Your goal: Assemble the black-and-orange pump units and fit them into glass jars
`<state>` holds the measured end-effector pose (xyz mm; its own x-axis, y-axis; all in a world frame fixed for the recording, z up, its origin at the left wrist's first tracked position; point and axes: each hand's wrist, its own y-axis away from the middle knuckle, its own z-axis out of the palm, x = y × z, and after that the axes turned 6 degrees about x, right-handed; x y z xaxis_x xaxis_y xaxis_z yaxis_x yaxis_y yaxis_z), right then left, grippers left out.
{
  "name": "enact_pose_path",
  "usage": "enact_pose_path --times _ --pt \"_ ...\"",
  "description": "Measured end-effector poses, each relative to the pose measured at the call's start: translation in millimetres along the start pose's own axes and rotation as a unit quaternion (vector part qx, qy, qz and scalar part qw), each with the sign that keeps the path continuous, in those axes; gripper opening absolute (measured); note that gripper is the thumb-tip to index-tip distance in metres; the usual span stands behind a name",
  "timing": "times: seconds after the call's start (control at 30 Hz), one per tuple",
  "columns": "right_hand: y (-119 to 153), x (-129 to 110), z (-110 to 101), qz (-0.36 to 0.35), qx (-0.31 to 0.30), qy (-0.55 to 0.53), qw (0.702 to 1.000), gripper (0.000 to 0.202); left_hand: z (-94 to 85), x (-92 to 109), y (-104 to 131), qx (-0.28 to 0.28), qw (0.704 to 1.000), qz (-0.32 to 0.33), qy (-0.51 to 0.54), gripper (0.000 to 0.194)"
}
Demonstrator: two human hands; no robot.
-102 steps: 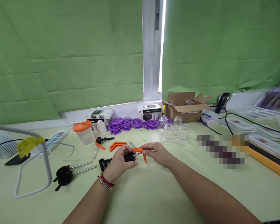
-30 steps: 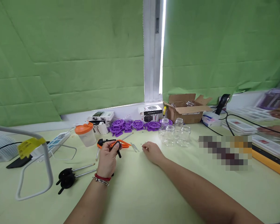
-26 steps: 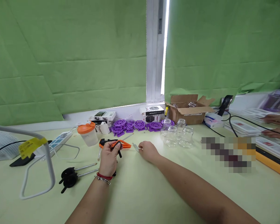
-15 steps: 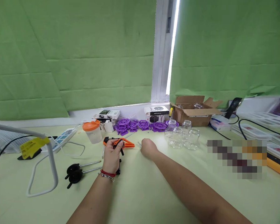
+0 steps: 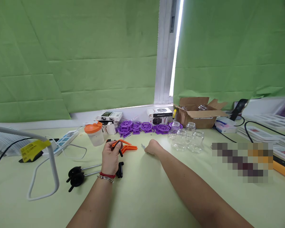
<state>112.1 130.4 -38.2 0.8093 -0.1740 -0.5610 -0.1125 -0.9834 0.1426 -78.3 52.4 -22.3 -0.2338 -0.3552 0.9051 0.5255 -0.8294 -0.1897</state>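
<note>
My left hand (image 5: 110,155) is closed round a curved orange part (image 5: 123,141) with a black piece at its end. Just beyond the fingertips, more orange curved parts (image 5: 130,147) lie on the table. Small black parts (image 5: 120,170) rest beside my left wrist. Low over the tabletop, my right hand (image 5: 153,147) has its fingers closed, and the ends of thin metal rods (image 5: 143,146) stick out at its left. The fingertips of that hand are hidden behind the hand itself.
Left lie two black round pieces with metal rods (image 5: 77,179), near a cup with an orange lid (image 5: 95,134). Purple wheel-shaped parts (image 5: 146,127) line the back. Glass jars (image 5: 179,140) and an open cardboard box (image 5: 198,118) stand right. A white bent frame (image 5: 54,171) rises at left.
My left hand has moved slightly left with the orange part, apart from the orange parts lying on the table. My right hand has shifted a little to the right with the rods.
</note>
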Motion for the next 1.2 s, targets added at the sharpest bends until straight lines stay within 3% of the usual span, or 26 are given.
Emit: enact_pose_path --times 0.37,0.53,0.67,0.77,0.83,0.93,1.2 --pt "2.6 9.4 0.2 0.014 0.014 -0.1 0.995 0.017 2.8 -1.7 3.1 -0.015 1.0 -0.011 -0.024 0.038" --pt "11.7 13.9 -10.6 -0.016 -0.021 -0.205 0.978 0.011 5.3 -2.3 7.6 -0.04 0.998 -0.008 -0.05 0.038" --pt "21.5 19.4 -31.9 -0.055 -0.033 -0.297 0.953 0.004 11.3 -1.1 18.2 -0.08 0.994 -0.011 -0.069 0.037" --pt "33.5 26.4 -54.0 -0.09 -0.027 -0.373 0.923 0.035 18.5 0.8 31.8 -0.127 0.987 -0.023 -0.093 0.035" --pt "44.4 30.9 -68.4 -0.131 -0.043 -0.456 0.879 0.054 23.4 2.4 42.4 -0.166 0.979 -0.028 -0.111 0.032" --pt "62.7 33.3 -82.9 -0.164 -0.051 -0.512 0.842 0.063 29.3 4.5 57.4 -0.227 0.967 -0.022 -0.113 0.029" --pt "90.5 13.9 -75.7 -0.215 -0.121 -0.541 0.804 0.061 33.7 6.6 68.1 -0.315 0.945 -0.005 -0.087 0.027"
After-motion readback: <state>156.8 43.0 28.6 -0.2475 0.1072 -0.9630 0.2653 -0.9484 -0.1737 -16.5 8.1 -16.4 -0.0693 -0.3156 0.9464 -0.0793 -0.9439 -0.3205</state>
